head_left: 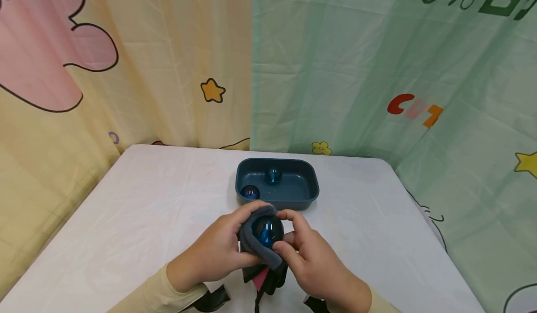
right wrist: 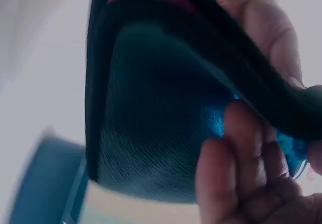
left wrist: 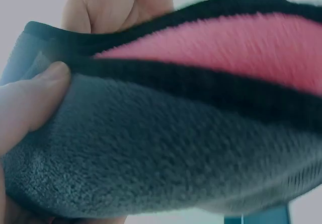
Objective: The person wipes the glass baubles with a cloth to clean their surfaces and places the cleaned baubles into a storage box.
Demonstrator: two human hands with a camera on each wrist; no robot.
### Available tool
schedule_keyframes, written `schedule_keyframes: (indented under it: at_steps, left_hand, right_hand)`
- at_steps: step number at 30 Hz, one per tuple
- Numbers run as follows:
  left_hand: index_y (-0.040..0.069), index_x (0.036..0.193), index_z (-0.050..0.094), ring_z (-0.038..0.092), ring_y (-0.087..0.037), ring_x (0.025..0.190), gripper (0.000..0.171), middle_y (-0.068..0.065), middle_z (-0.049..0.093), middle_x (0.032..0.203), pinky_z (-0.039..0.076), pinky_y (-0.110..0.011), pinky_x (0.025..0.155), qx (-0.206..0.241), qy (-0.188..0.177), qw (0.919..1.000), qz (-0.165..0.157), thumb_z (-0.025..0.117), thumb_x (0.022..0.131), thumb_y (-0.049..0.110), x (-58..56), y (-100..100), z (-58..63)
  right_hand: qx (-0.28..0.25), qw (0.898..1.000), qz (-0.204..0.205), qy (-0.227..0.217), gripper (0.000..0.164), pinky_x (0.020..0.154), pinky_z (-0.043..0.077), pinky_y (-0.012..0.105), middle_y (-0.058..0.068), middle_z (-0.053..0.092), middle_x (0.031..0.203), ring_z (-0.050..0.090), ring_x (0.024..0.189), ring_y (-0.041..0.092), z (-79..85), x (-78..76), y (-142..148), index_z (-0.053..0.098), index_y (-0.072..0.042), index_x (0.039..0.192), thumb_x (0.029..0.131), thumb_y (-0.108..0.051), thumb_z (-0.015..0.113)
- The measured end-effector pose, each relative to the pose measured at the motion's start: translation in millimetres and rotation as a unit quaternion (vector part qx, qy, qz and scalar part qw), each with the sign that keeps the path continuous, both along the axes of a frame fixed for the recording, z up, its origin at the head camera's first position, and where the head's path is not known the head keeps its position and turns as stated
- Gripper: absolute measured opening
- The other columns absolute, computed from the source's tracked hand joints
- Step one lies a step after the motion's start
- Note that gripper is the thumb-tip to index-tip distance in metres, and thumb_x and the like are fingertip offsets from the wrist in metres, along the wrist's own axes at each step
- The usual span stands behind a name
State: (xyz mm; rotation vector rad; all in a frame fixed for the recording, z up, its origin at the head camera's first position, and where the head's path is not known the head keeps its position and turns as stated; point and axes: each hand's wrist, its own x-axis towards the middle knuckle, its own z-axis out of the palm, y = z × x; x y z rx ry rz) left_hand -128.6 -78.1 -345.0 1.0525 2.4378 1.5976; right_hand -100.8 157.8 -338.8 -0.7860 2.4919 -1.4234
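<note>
A shiny dark blue, see-through ball (head_left: pixel 268 231) sits in a fold of a grey cloth (head_left: pixel 248 244). My left hand (head_left: pixel 218 247) grips the cloth from the left, wrapping it round the ball's far and left sides. On the right, my right hand (head_left: pixel 308 257) pinches the ball between thumb and fingers. Below the hands hangs the rest of the cloth, with dark edging and a pink face (left wrist: pixel 226 45). The left wrist view shows the left thumb (left wrist: pixel 45 90) pressing the fuzzy grey side. In the right wrist view, the cloth partly hides the ball (right wrist: pixel 294 153).
Just beyond the hands stands a blue-grey rectangular tray (head_left: pixel 299 205) holding two similar balls, one at the back (head_left: pixel 274 175) and one at the front left (head_left: pixel 250 192). The white table (head_left: pixel 138 219) reaches back to yellow and green curtains (head_left: pixel 327 79).
</note>
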Motion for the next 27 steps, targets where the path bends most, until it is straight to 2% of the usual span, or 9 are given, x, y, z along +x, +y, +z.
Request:
schedule_keyframes:
  at_steps: [2, 6, 10, 12, 14, 19, 22, 24, 27]
  left_hand:
    - [0.031, 0.152, 0.046, 0.066, -0.013, 0.124, 0.078, 0.007, 0.066, 0.14, 0.053, -0.032, 0.109, 0.004, -0.002, 1.0, -0.001, 0.089, 0.087, 0.03, 0.5, -0.5, 0.2]
    - [0.031, 0.151, 0.048, 0.065, -0.012, 0.124, 0.08, 0.01, 0.067, 0.139, 0.052, -0.032, 0.109, 0.018, 0.0, 0.9998, 0.01, 0.092, 0.084, 0.027, 0.4, -2.3, 0.6]
    - [0.031, 0.151, 0.048, 0.064, -0.013, 0.127, 0.081, 0.012, 0.066, 0.14, 0.051, -0.03, 0.11, 0.031, -0.022, 0.9993, 0.003, 0.092, 0.083, 0.024, 0.1, -4.6, 0.0]
    - [0.032, 0.151, 0.047, 0.064, -0.012, 0.128, 0.08, 0.013, 0.065, 0.141, 0.05, -0.029, 0.111, 0.028, -0.032, 0.9991, -0.006, 0.091, 0.084, 0.026, 0.1, -5.4, -0.4]
    - [0.033, 0.151, 0.047, 0.064, -0.012, 0.128, 0.079, 0.013, 0.065, 0.14, 0.05, -0.03, 0.111, 0.02, -0.037, 0.999, -0.015, 0.09, 0.085, 0.028, 0.2, -6.0, -0.1]
    - [0.036, 0.15, 0.046, 0.066, -0.011, 0.123, 0.078, 0.016, 0.066, 0.136, 0.052, -0.032, 0.11, -0.005, -0.028, 0.9994, -0.019, 0.09, 0.085, 0.033, 1.1, -6.5, 1.1]
    - [0.036, 0.15, 0.047, 0.066, -0.01, 0.121, 0.079, 0.015, 0.067, 0.134, 0.053, -0.033, 0.109, -0.006, -0.012, 0.9998, -0.012, 0.091, 0.085, 0.032, 3.4, -6.2, 1.7]
    - [0.034, 0.15, 0.047, 0.067, -0.01, 0.122, 0.08, 0.015, 0.067, 0.135, 0.053, -0.032, 0.109, 0.002, -0.005, 1.0, -0.005, 0.091, 0.084, 0.029, 4.8, -5.9, 2.2]
    - [0.032, 0.151, 0.047, 0.067, -0.012, 0.122, 0.081, 0.013, 0.067, 0.137, 0.053, -0.031, 0.109, 0.02, -0.009, 0.9997, -0.001, 0.092, 0.084, 0.024, 6.1, -6.2, 1.7]
  right_hand:
    - [-0.033, 0.999, 0.013, -0.03, 0.049, 0.057, 0.045, 0.021, 0.005, 0.075, 0.093, 0.049, 0.06, 0.001, -1.2, -0.3, 1.2, 0.03, -0.006, 0.152, 0.112, -0.025, 0.052]
    - [0.041, 0.998, 0.002, 0.053, 0.059, 0.073, 0.057, 0.024, -0.001, 0.076, 0.103, 0.064, 0.079, 0.001, -1.5, 1.8, 0.6, 0.03, -0.005, 0.159, 0.11, -0.025, 0.057]
    - [0.167, 0.97, -0.038, 0.175, 0.068, 0.09, 0.061, 0.034, -0.002, 0.075, 0.12, 0.07, 0.103, 0.007, 0.8, 3.3, -1.9, 0.038, -0.006, 0.16, 0.102, -0.022, 0.071]
    - [0.196, 0.956, -0.05, 0.21, 0.067, 0.088, 0.062, 0.034, 0.0, 0.075, 0.122, 0.069, 0.1, 0.009, 0.8, 3.6, -3.0, 0.044, -0.006, 0.156, 0.099, -0.021, 0.075]
    - [0.198, 0.952, -0.054, 0.226, 0.064, 0.086, 0.062, 0.033, 0.001, 0.076, 0.119, 0.069, 0.097, 0.01, -0.5, 3.9, -3.2, 0.047, -0.007, 0.153, 0.098, -0.022, 0.076]
    - [0.085, 0.992, -0.003, 0.091, 0.056, 0.076, 0.056, 0.024, -0.003, 0.077, 0.104, 0.063, 0.084, 0.001, -3.0, 2.5, 1.2, 0.042, -0.005, 0.153, 0.107, -0.029, 0.063]
    - [0.002, 1.0, 0.024, -0.015, 0.052, 0.067, 0.05, 0.022, -0.002, 0.074, 0.092, 0.058, 0.074, 0.002, -3.4, 1.3, 2.3, 0.039, -0.001, 0.154, 0.112, -0.028, 0.053]
    - [0.004, 1.0, 0.021, -0.019, 0.053, 0.068, 0.051, 0.021, -0.001, 0.073, 0.094, 0.059, 0.076, 0.004, -3.2, 2.8, 0.9, 0.037, 0.0, 0.156, 0.113, -0.029, 0.05]
    - [0.068, 0.997, -0.001, 0.024, 0.066, 0.083, 0.059, 0.027, -0.002, 0.076, 0.111, 0.069, 0.095, 0.006, -0.2, 7.4, -1.9, 0.024, -0.007, 0.165, 0.112, -0.037, 0.05]
